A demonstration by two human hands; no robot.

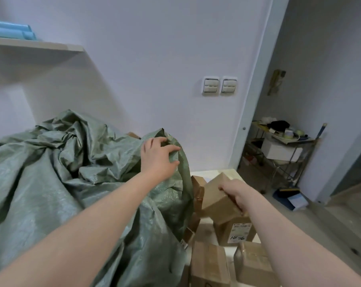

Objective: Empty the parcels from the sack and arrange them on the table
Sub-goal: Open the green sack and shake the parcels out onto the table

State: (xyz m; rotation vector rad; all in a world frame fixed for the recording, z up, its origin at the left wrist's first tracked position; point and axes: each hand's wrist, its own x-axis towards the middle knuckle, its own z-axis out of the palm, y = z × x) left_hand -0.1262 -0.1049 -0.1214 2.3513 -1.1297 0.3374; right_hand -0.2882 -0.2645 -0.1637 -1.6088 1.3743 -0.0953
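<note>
Nearest the camera, along the right edge of a white table (204,225), a taped parcel (208,264) and a second taped parcel (254,266) lie flat side by side. Just beyond them stands a labelled parcel (238,230) with a handwritten number on its white sticker. A tilted cardboard box (216,195) leans on top of it. The person's right hand (236,195) grips this box with fingers curled over its near upper edge, apparently steadying it while it is set down among the others, toward the table's far right corner. A narrow brown carton (198,189) stands just beside it, touching the sack.

The left hand (158,156) reaches further out, fingers and thumb bunching a fold at the rim of the woven green sack (51,183) — seemingly to hold the mouth up and keep the way to the parcels open. The sack sprawls crumpled over the table's left and middle, its right flank against the parcels. What remains inside cannot be told. The sack lies under and left of the left hand, and the unpacked parcels sit beneath and nearer than the right.

Beyond are twin wall switches (220,85), a shelf (40,46) carrying pale blue rolls (9,32), and — through the doorway — a cluttered wire trolley (283,150).
</note>
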